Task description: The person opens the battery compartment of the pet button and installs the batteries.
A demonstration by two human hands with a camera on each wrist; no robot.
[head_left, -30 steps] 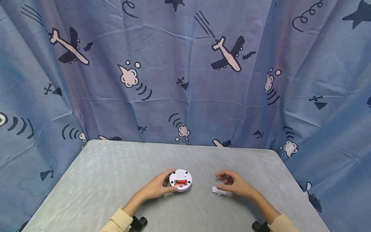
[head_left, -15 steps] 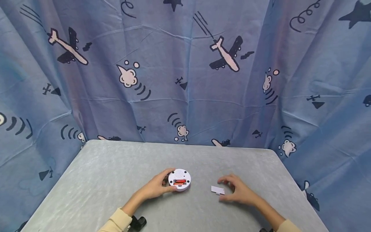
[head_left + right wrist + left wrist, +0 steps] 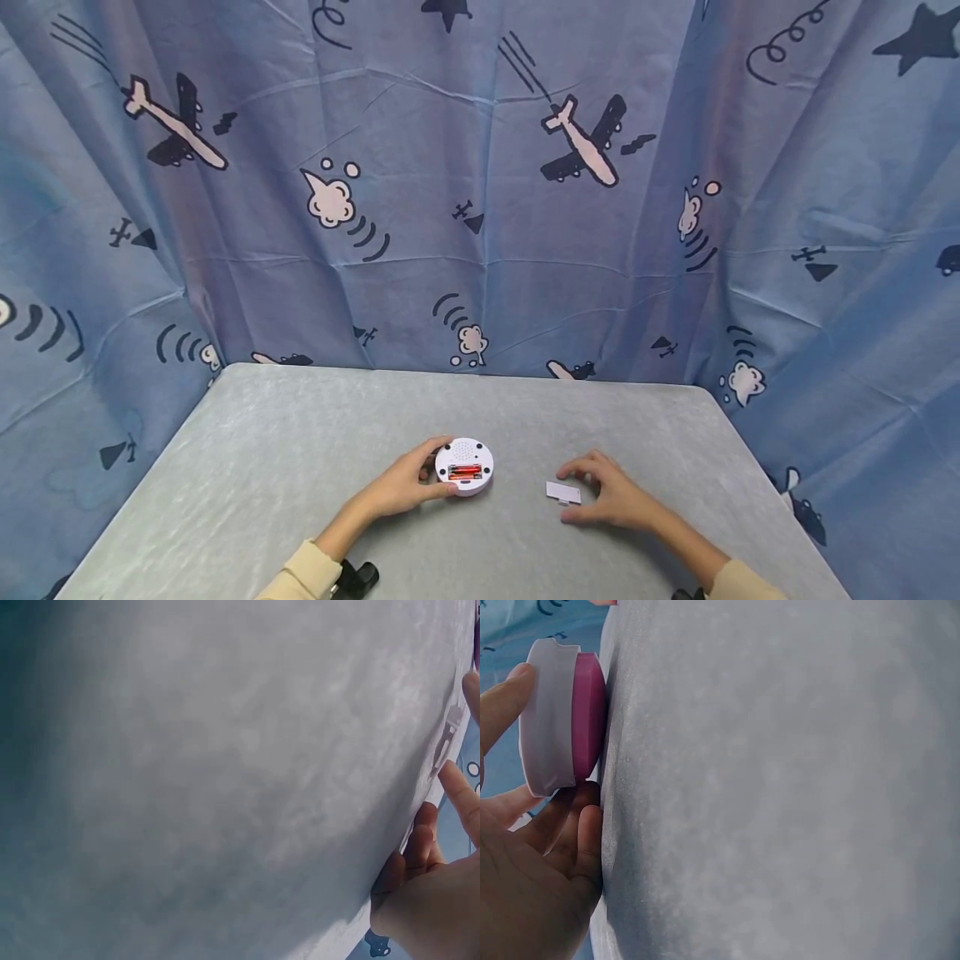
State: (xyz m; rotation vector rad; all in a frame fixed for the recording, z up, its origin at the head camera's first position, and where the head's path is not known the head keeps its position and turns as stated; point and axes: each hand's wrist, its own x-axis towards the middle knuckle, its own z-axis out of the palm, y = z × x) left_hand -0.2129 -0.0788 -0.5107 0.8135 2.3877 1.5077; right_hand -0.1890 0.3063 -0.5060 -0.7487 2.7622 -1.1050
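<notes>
Blue cloth bkgd (image 3: 412, 150) (creased, w/ printed planes (image 3: 588, 150)) behind lt-grey tabletop (image 3: 285, 433)

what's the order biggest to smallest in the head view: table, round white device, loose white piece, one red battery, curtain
1. Curtain
2. Table
3. Round white device
4. Loose white piece
5. One red battery, nearly as long as the piece but thinner
</notes>
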